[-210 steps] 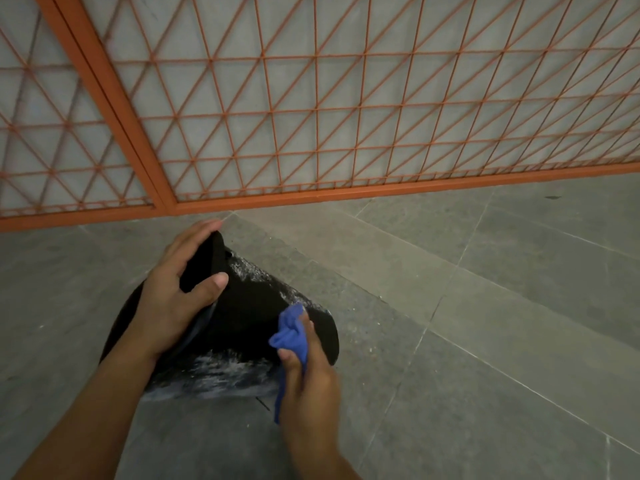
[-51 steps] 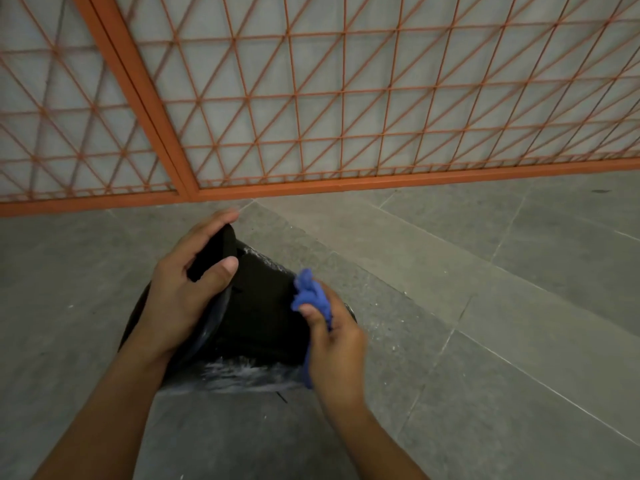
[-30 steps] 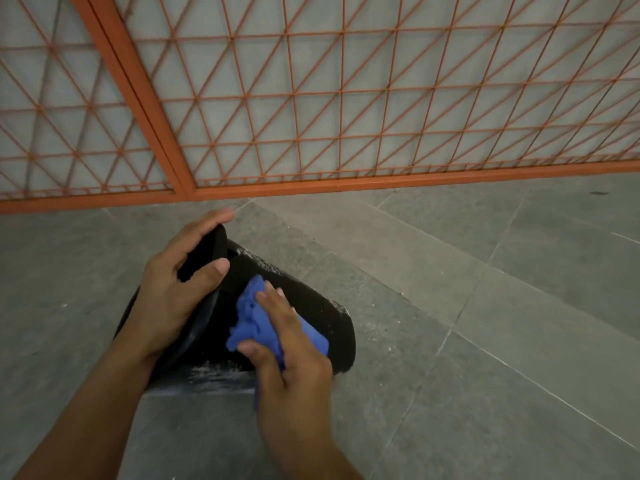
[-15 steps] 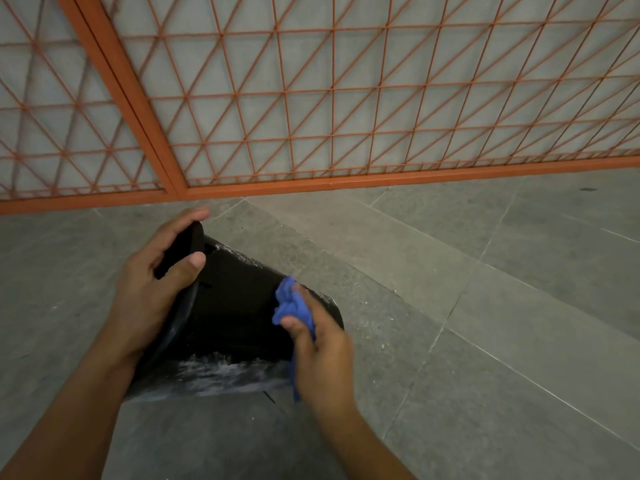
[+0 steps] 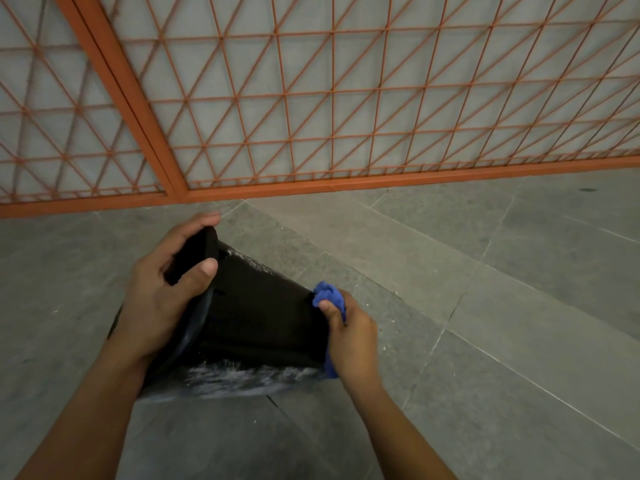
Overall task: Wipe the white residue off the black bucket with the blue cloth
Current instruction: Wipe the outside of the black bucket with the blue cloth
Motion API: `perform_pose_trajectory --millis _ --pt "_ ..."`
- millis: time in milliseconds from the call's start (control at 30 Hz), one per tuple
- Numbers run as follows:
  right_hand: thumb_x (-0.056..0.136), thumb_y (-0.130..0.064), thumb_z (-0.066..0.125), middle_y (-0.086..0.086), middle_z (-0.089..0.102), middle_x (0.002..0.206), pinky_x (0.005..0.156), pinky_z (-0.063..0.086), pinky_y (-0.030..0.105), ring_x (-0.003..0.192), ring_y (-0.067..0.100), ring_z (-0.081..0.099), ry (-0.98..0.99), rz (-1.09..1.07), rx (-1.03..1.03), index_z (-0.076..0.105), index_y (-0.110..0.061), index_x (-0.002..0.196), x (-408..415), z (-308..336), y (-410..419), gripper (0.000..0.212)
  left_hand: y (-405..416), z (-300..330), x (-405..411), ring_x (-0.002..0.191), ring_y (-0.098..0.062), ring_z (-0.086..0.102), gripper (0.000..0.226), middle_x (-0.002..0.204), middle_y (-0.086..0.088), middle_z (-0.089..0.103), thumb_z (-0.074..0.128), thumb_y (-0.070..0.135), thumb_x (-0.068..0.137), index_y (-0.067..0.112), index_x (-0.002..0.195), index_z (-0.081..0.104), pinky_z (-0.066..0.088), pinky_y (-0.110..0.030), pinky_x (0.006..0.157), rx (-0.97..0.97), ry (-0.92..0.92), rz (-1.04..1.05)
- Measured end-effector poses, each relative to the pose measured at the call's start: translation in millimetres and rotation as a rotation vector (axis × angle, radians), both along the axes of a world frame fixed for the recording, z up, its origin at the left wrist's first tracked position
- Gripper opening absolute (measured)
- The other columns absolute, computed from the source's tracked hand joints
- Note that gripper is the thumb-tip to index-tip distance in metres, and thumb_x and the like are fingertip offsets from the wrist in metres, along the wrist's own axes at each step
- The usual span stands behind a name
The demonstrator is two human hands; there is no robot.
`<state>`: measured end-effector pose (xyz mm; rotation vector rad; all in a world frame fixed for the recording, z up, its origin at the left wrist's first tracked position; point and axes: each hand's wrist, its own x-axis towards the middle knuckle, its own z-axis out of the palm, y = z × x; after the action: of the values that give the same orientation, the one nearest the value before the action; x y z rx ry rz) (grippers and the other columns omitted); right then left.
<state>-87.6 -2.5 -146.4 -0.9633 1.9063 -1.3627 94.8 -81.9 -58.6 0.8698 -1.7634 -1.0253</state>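
The black bucket (image 5: 256, 320) lies on its side on the grey floor, its mouth to the left and its base to the right. My left hand (image 5: 162, 292) grips its rim, fingers over the edge and thumb on the outer wall. My right hand (image 5: 353, 337) holds the bunched blue cloth (image 5: 329, 299) against the bucket's base end. White residue (image 5: 239, 377) streaks the lower side of the bucket near the floor, and a thin white line runs along its upper edge.
Grey stone floor tiles (image 5: 485, 306) stretch to the right and front. An orange metal lattice fence (image 5: 311, 98) with a thick bottom rail stands close behind the bucket.
My right hand has slid the cloth from the middle of the bucket's side out to its base end. The left hand keeps its grip on the rim.
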Motion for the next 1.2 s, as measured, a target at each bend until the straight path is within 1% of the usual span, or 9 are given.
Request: perform_pose_trajectory --millis 67,200,267,367,533,733,933,1100,1200 --pt "0.091 -0.025 0.054 -0.003 0.064 0.091 0.061 0.037 0.011 0.089 0.013 0.061 -0.039 -0.077 0.068 0.060 -0.020 0.116 -6.8 -7.1 5.1 0.026 1.7 2.1 -3.7 0.130 -0.007 0.045 0.054 0.130 0.008 0.058 0.057 0.043 0.070 0.028 0.122 0.056 0.032 -0.027 0.109 -0.007 -0.027 -0.017" --pt "0.090 -0.025 0.055 -0.011 0.063 0.096 0.070 0.040 0.002 0.090 0.004 0.059 -0.056 -0.050 0.035 0.060 -0.023 0.118 6.4 -4.6 26.7 0.028 2.2 2.0 -2.2 0.130 -0.011 0.045 0.051 0.132 0.004 0.056 0.057 0.041 0.071 0.028 0.121 0.057 0.032 -0.034 0.108 -0.009 -0.047 -0.066" --pt "0.090 -0.021 0.056 -0.013 0.064 0.101 0.076 0.038 -0.001 0.091 -0.004 0.059 -0.081 0.057 -0.047 0.059 -0.025 0.119 12.1 3.4 26.4 0.030 1.4 2.2 -0.3 0.129 -0.010 0.046 0.050 0.131 0.006 0.057 0.056 0.042 0.071 0.029 0.119 0.058 0.034 -0.030 0.105 -0.002 -0.037 -0.054" --pt "0.090 -0.022 0.056 -0.012 0.062 0.092 0.070 0.037 -0.003 0.075 -0.012 0.056 0.002 0.072 -0.055 0.061 -0.020 0.116 2.3 1.0 7.5 0.027 0.4 1.0 -1.7 0.127 -0.009 0.047 0.049 0.128 0.008 0.057 0.055 0.043 0.071 0.030 0.119 0.056 0.035 -0.018 0.102 -0.008 -0.034 -0.034" --pt "0.091 -0.029 0.053 -0.002 0.060 0.080 0.058 0.032 0.019 0.074 0.012 0.058 -0.037 -0.153 0.158 0.063 -0.013 0.095 -11.8 -20.9 14.3 0.019 0.7 1.7 -2.0 0.125 -0.011 0.048 0.049 0.127 0.006 0.057 0.055 0.043 0.071 0.031 0.118 0.057 0.035 -0.023 0.103 -0.042 -0.056 -0.049" --pt "0.091 -0.026 0.053 -0.021 0.061 0.088 0.071 0.039 0.000 0.077 -0.014 0.055 0.014 0.070 -0.030 0.060 -0.028 0.114 4.4 -0.5 13.7 0.024 -2.4 -0.6 -1.6 0.125 -0.012 0.048 0.047 0.130 0.003 0.055 0.055 0.043 0.071 0.032 0.117 0.057 0.035 -0.031 0.103 -0.004 -0.030 -0.041" --pt "0.093 -0.031 0.049 0.004 0.062 0.085 0.057 0.029 0.018 0.084 0.015 0.058 0.020 -0.117 0.171 0.061 -0.012 0.103 -15.2 -13.4 -0.6 0.025 -6.0 -0.4 -4.3 0.123 -0.006 0.048 0.047 0.126 0.009 0.057 0.056 0.045 0.069 0.035 0.115 0.057 0.035 -0.017 0.099 -0.006 -0.038 -0.007" --pt "0.091 -0.026 0.054 -0.022 0.060 0.082 0.068 0.040 0.002 0.076 -0.012 0.056 0.039 0.030 -0.040 0.059 -0.032 0.108 2.2 -5.3 21.9 0.019 -5.2 -1.3 -0.4 0.124 -0.010 0.049 0.048 0.127 0.007 0.057 0.056 0.045 0.070 0.034 0.116 0.058 0.036 -0.028 0.100 -0.007 -0.042 -0.029" --pt "0.091 -0.026 0.053 -0.015 0.061 0.076 0.063 0.039 0.009 0.070 -0.006 0.057 0.065 0.055 -0.021 0.063 -0.023 0.099 -7.1 -5.0 -1.5 0.013 -5.1 -3.1 1.3 0.124 -0.010 0.048 0.048 0.127 0.010 0.056 0.056 0.046 0.070 0.035 0.117 0.057 0.035 -0.032 0.100 0.020 -0.013 0.003"
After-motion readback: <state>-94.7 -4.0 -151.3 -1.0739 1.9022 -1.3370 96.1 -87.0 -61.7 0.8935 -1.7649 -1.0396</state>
